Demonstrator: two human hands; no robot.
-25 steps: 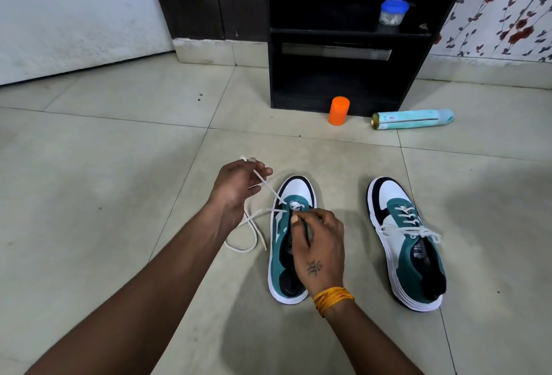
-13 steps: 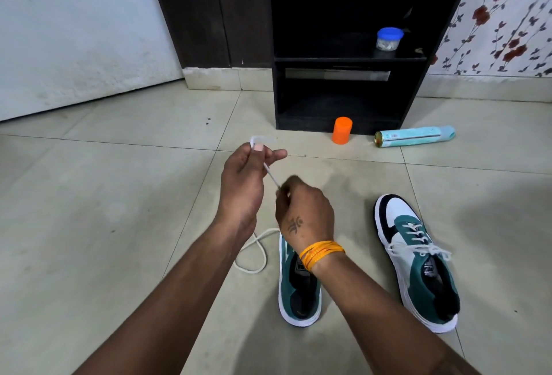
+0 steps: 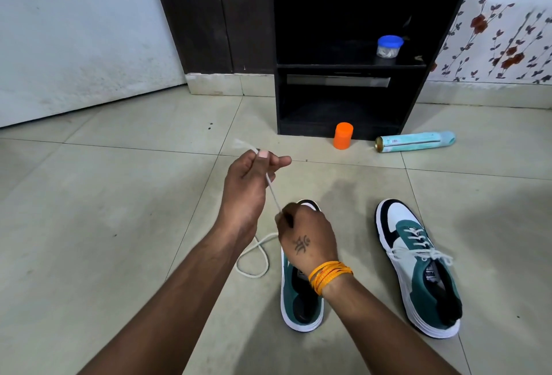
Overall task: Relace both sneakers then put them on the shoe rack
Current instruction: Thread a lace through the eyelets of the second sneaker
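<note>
Two teal, white and black sneakers lie on the tiled floor. The left sneaker (image 3: 301, 303) is partly hidden under my right hand (image 3: 307, 234), which pinches the white lace (image 3: 273, 192) just above the shoe's front. My left hand (image 3: 249, 183) is raised to the left and pinches the same lace near its tip, holding it taut between both hands. The rest of the lace forms a loose loop (image 3: 252, 261) on the floor. The right sneaker (image 3: 418, 267) sits apart to the right, fully laced. The black shoe rack (image 3: 349, 70) stands ahead against the wall.
An orange cap (image 3: 343, 135) stands in front of the rack's base. A teal spray can (image 3: 415, 141) lies on its side to the right of it. A small jar with a blue lid (image 3: 389, 46) sits on the rack's middle shelf. A white door is at left.
Both hands rose from the left sneaker, drawing the lace up and away from the shoe. The camera tilted up, showing more of the rack.
</note>
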